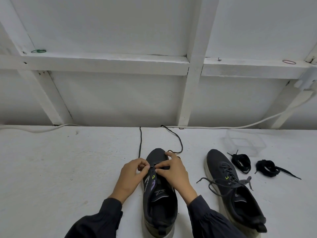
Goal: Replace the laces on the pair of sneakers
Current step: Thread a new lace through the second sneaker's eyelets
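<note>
— What can't you make out from where you sit?

— I can't tell which eyelet the thin lace (140,143) enters; the fingers cover the front row. The left hand (133,170) pinches it beside the tongue with curled fingers. The right hand (173,170) pinches it across the same row, forefinger stretched onto the toe. The middle sneaker (159,200) loses its heel at the bottom edge (the logo print is too blurred for me to read).

— And which way does it lie?

— It stands on the desk (68,169) between the wrists, toe pointing away toward the wall, long axis running near to far. Both lace ends trail from the toe to the desk's far edge. The second sneaker (235,191) sits to its right, toe also away but angled slightly left, grey lace loose. Two coiled laces (241,161) lie beyond it, near a clear container (243,143).
</note>
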Demonstrator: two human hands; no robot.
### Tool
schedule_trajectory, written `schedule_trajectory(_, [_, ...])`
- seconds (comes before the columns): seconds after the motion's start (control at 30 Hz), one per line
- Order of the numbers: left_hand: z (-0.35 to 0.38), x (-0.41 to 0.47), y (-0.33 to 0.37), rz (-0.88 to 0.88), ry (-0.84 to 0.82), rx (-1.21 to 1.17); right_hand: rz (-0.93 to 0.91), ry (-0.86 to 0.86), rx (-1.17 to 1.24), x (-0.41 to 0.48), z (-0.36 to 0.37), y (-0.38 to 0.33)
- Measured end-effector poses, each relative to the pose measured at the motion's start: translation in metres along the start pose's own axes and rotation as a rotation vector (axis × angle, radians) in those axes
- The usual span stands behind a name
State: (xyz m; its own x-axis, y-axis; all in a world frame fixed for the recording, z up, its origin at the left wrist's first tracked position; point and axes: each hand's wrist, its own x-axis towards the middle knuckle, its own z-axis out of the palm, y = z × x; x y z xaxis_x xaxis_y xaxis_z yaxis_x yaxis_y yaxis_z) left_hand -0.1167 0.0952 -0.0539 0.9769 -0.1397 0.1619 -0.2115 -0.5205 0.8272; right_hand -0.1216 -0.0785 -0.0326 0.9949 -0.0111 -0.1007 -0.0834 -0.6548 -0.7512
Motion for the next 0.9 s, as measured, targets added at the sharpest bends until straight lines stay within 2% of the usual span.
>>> schedule_trajectory(0.23, [-0.005,0.002,0.003,0.036,-0.054,0.124,0.033,0.016,0.159,-0.001,0.005,0.002])
schedule_trajectory(0.43, [-0.005,0.014,0.011,0.087,-0.14,0.278,0.035,0.047,0.17,-0.001,0.008,0.003])
schedule_trajectory(0.53, [-0.008,0.018,0.012,0.082,-0.178,0.284,0.022,0.061,0.038,-0.001,0.005,-0.001])
schedule_trajectory(0.73, [-0.007,0.015,0.003,-0.05,-0.147,0.172,-0.153,0.083,-0.438,0.006,0.006,-0.016])
schedule_trajectory(0.9, [-0.001,0.01,0.001,-0.115,-0.101,0.128,-0.282,0.003,-0.512,0.014,0.004,-0.013])
